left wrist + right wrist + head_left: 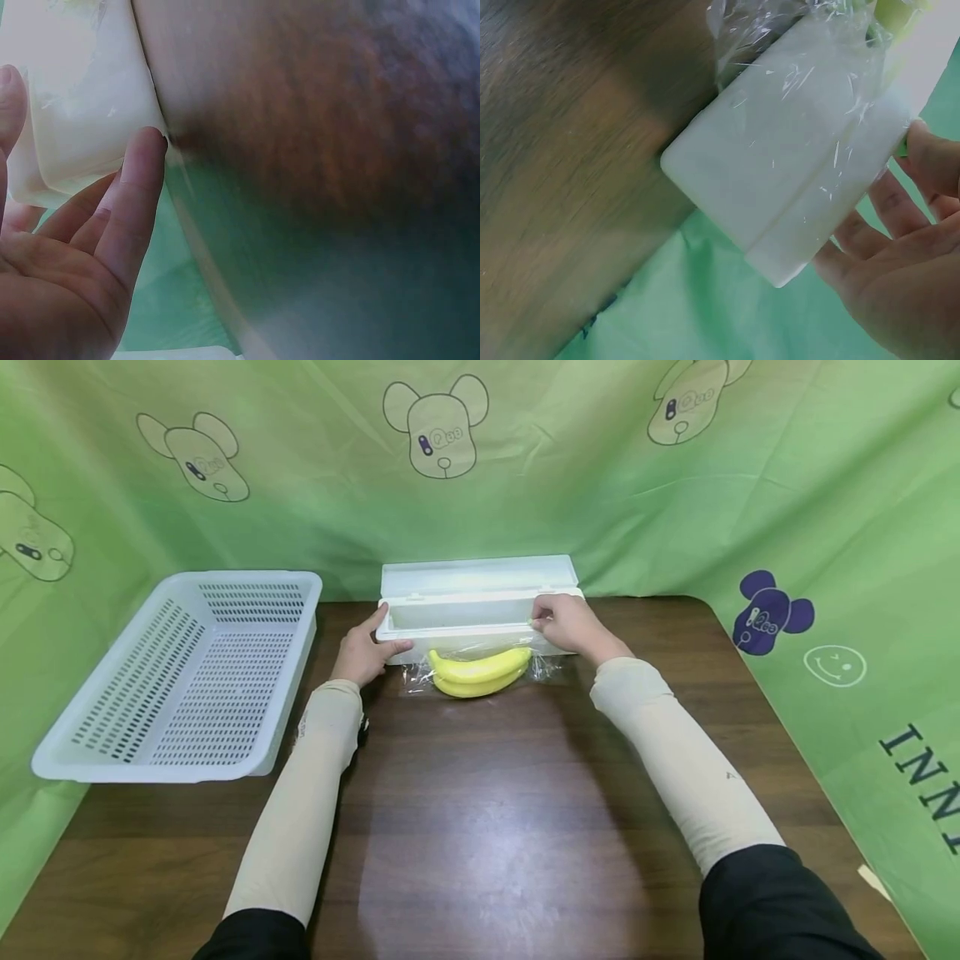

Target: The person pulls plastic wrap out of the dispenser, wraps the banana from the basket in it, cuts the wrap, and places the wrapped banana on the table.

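Note:
A long white cling film dispenser (465, 633) lies across the far part of the table, its lid (480, 577) raised. My left hand (363, 653) holds its left end, with the thumb at the front and the fingers round the end; the left wrist view shows the fingers (141, 169) against the white box. Near the right end of the front rim, my right hand (570, 620) pinches a small green slider (902, 148), mostly hidden by the fingertips. Clear cling film (551, 670) hangs down the dispenser's front, around a yellow bunch of bananas (480, 677).
At the left stands a white perforated basket (288, 727). The brown wooden table (480, 827) extends in front of the bananas. Green printed cloth (555, 510) hangs behind and at both sides. Something small and pale (873, 882) sits at the right table edge.

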A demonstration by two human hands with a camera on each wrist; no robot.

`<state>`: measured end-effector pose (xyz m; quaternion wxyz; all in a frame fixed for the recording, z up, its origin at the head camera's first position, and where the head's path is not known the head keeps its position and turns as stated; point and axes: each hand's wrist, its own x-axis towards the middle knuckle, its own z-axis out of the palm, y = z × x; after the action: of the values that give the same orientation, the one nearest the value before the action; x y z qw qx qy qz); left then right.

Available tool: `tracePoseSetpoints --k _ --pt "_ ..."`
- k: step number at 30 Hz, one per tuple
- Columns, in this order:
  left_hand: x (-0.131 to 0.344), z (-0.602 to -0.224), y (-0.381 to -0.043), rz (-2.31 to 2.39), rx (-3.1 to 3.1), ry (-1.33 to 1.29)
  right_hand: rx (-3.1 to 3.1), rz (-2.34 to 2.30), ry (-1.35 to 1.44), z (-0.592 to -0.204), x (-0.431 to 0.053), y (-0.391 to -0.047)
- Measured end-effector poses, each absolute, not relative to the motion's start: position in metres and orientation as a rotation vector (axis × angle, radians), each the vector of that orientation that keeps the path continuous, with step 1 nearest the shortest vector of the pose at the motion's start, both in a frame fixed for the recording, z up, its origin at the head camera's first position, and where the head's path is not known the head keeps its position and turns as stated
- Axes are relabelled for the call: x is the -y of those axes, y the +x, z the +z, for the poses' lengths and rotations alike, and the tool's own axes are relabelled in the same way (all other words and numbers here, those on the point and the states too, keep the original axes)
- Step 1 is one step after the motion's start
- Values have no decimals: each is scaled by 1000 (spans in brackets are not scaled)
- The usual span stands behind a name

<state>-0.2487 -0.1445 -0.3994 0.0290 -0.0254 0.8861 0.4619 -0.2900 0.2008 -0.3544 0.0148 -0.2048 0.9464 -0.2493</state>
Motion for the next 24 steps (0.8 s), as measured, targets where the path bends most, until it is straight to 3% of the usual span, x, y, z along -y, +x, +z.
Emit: tracePoseSetpoints --k 24 --pt "144 -399 -248 1407 -2745 -78 -3018 -732 -535 -357 -218 -289"
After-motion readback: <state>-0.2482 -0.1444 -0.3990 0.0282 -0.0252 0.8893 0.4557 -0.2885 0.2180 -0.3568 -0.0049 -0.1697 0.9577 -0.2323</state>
